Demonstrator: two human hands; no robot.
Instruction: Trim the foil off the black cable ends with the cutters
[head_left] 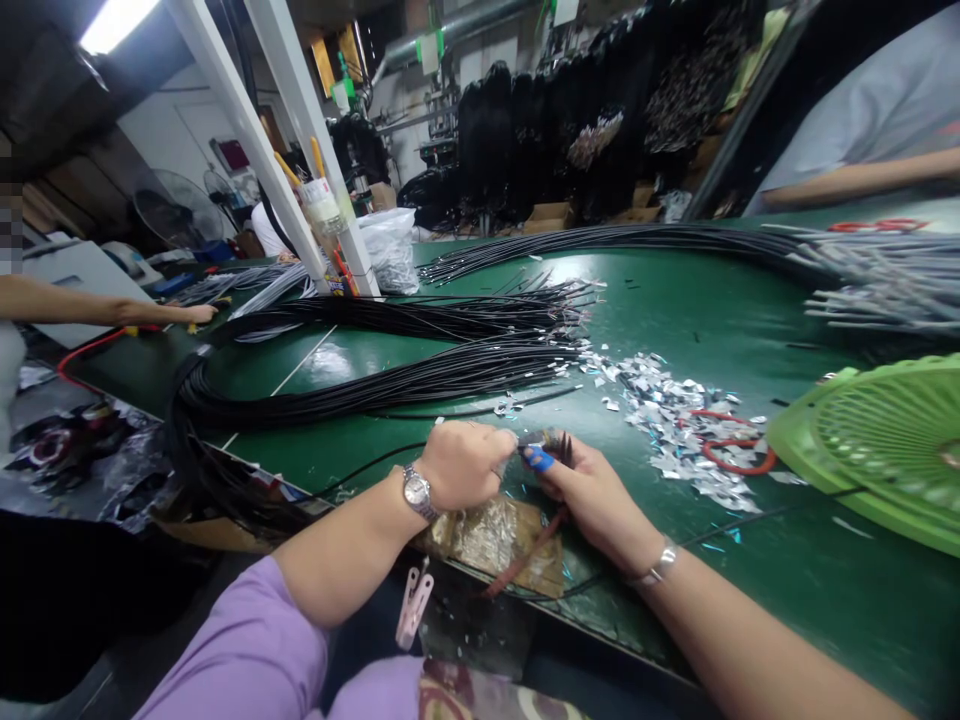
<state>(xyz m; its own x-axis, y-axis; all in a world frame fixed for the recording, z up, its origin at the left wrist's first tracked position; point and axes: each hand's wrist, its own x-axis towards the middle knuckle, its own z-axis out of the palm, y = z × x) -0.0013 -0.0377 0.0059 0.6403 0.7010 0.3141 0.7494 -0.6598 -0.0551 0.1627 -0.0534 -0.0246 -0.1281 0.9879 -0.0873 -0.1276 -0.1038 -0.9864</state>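
Note:
My left hand (465, 462), with a watch on the wrist, is closed in a pinch on the end of a thin black cable near the front edge of the green table (720, 320). My right hand (592, 495), with a blue cover on one fingertip and a bracelet on the wrist, is closed on the same cable end (541, 440), thumb against my left fingers. A large bundle of black cables (360, 385) loops from the table's middle to the left and down over the front edge. Silver foil scraps (675, 420) lie in a heap just right of my hands.
Red-handled scissors (731, 450) lie among the scraps. A green fan (877, 445) sits at the right. Grey cables (877, 280) and more black cables (622, 240) lie further back. Another person's arm (97, 308) reaches in at left; another's arm (862, 180) rests at the far right. White posts (300, 130) stand behind.

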